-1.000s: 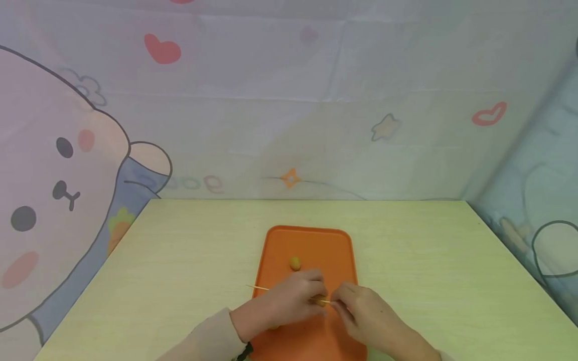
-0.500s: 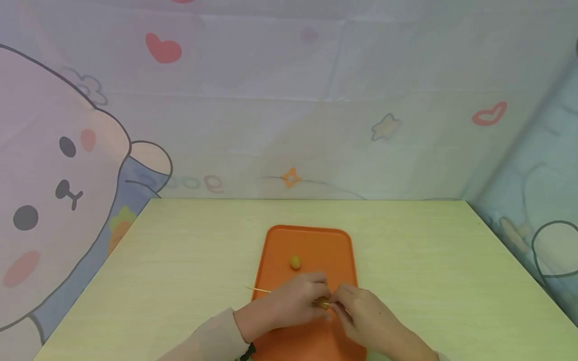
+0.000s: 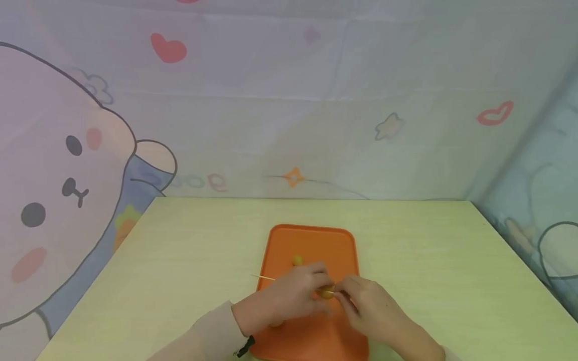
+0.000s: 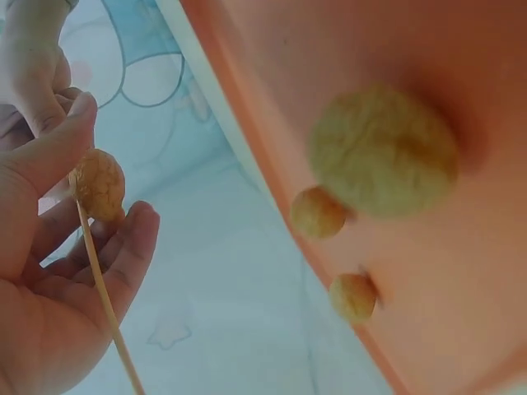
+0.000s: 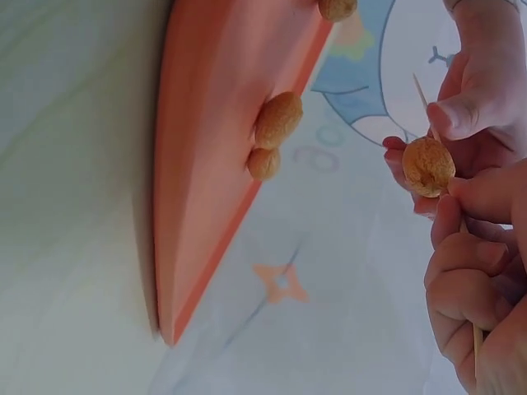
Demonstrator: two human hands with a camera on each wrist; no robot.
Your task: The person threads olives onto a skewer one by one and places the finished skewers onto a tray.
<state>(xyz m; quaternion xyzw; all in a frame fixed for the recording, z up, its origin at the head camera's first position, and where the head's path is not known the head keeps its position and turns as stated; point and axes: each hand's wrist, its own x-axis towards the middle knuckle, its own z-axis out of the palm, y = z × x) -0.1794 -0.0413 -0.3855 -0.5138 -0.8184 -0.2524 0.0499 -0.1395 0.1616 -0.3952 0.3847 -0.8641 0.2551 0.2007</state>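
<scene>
A thin wooden skewer [image 5: 421,95] meets a tan, wrinkled ball [image 5: 428,167] between my two hands, above the orange tray. Whether the stick pierces the ball or runs along it, I cannot tell. My left hand [image 3: 295,291] holds the ball, its thumb on one side and fingers cupped on the other, as the left wrist view shows. Close beside it, my right hand [image 3: 375,306] pinches the skewer between thumb and forefinger, the other fingers curled round its lower part. The skewer's long free end sticks out leftward past my left wrist in the head view.
Several similar loose balls lie on the orange tray [image 3: 311,240]: a small ball [image 3: 297,260] farther off, another ball [image 3: 276,323] partly behind my left wrist, and a large-looking ball [image 4: 383,152] nearest the left wrist camera. Beneath is a pale yellow table [image 3: 203,250], backed by a printed cloth.
Both hands have risen slightly in the head view, away from the body, with the ball and skewer. The head view has shifted a little. The grips look the same.
</scene>
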